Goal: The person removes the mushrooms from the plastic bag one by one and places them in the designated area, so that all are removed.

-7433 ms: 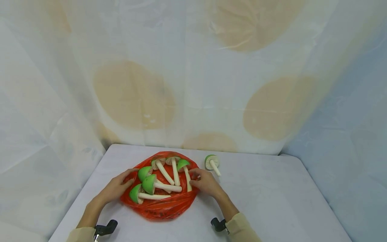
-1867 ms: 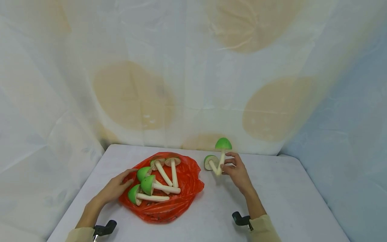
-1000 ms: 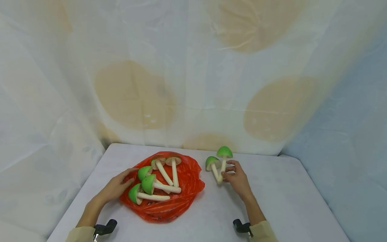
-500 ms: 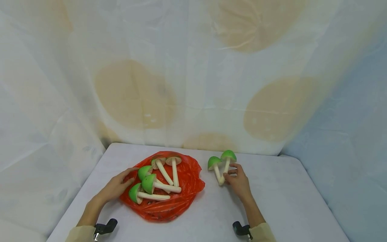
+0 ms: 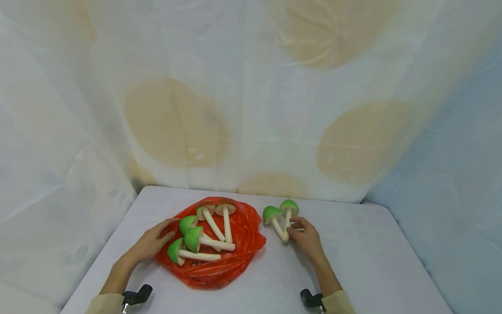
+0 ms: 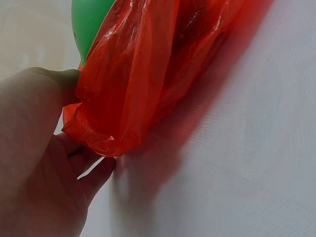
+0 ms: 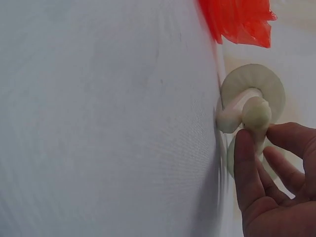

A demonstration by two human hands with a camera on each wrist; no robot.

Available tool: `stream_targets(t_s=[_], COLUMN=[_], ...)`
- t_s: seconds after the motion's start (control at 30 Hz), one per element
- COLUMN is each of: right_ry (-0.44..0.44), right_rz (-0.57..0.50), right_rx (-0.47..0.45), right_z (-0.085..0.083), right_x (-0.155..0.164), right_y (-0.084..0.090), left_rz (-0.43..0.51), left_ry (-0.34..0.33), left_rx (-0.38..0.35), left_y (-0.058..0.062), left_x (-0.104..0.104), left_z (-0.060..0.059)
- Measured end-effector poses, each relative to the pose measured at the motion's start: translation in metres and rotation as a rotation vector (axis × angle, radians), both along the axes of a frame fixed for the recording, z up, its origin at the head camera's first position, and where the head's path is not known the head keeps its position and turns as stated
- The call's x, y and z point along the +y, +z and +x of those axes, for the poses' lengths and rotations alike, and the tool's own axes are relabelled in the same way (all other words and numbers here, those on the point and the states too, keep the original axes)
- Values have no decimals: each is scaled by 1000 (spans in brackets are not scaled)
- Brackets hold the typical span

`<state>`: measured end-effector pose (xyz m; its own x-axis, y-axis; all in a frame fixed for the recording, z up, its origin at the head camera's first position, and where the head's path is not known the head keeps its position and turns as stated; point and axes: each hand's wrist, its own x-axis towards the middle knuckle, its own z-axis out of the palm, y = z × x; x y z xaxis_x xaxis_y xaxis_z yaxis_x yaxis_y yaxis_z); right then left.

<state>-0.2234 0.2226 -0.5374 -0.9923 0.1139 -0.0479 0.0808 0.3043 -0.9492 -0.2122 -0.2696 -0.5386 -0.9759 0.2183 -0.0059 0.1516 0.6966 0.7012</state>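
My left hand (image 5: 147, 244) holds the left edge of an open red plastic bag (image 5: 211, 277), its thumb on one side and its fingers on the other in the left wrist view. Several toy mushrooms (image 5: 193, 239) with green caps and white stems lie in the bag. To the right of it, my right hand (image 5: 307, 240) pinches the stem of another toy mushroom (image 5: 289, 206) between thumb and fingers. A second mushroom (image 5: 271, 214) leans close beside it, the stem ends meeting in a V. In the right wrist view the held mushroom's stem end (image 7: 256, 111) points at the camera.
The white table (image 5: 372, 261) extends right of the right hand. A pale curtain (image 5: 251, 109) with tan spots hangs behind its far edge, with more sheeting on both sides. Each wrist wears a black camera mount (image 5: 137, 295).
My right hand has taken a mushroom out of the bag and lowered it beside the other loose one. Both have just shifted slightly left. My left hand stays at the bag.
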Motion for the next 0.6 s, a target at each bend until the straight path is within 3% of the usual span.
stream_targets(t_s=[0.6], right_ry=[-2], right_rz=[9], right_rx=[-19], right_z=[0], right_x=[6], right_y=[0], left_rz=[-4], left_ry=[2], left_rx=[-7], left_y=[0], left_x=[0], left_z=[0])
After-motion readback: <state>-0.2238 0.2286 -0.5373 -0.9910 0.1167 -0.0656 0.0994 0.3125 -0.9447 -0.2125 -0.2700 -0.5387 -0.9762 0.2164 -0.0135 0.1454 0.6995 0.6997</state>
